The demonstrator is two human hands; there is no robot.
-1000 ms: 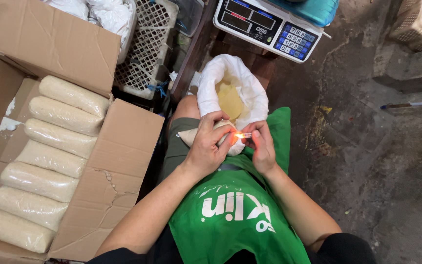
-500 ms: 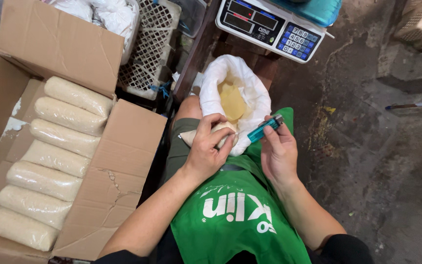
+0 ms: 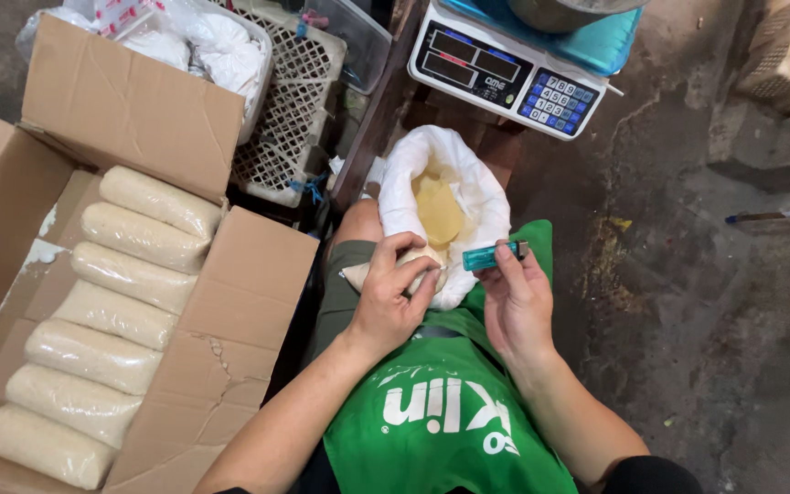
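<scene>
Head view, and we've got our left hand [image 3: 393, 297] curled shut over a small filled plastic packet [image 3: 358, 273] on the knee, while our right hand [image 3: 516, 297] pinches a teal lighter [image 3: 491, 256] just beside it. That packet looks soft and slack, best gripped near its neck. Just beyond our fingers, a white sack [image 3: 468, 192] holds yellowish grain; off to the left, a cardboard box [image 3: 130, 110] carries seven packed rolls.

Left hand [image 3: 390, 306] grips a filled plastic packet [image 3: 386, 272]; right hand [image 3: 516, 306] holds a teal lighter [image 3: 494, 256].
</scene>
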